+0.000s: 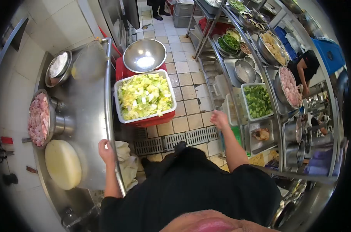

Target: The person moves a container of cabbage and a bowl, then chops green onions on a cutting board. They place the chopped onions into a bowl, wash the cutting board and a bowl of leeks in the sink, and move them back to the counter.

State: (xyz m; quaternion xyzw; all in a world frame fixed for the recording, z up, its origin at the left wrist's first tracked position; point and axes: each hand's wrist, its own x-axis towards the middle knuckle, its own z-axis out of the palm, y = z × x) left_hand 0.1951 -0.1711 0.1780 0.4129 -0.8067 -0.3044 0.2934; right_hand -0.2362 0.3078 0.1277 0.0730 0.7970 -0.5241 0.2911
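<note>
Head-worn view, steeply downward, fisheye-wide

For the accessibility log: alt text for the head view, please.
A person's left hand rests on the edge of a steel counter while the right hand reaches toward a shelf rack. A white tub of chopped cabbage sits ahead on red crates.

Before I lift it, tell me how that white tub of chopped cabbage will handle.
The tub is heaped to the rim with cabbage, so probably heavy and best lifted two-handed. Its thin plastic walls may flex. It sits on a red crate, so pushing could slide it off.
</note>
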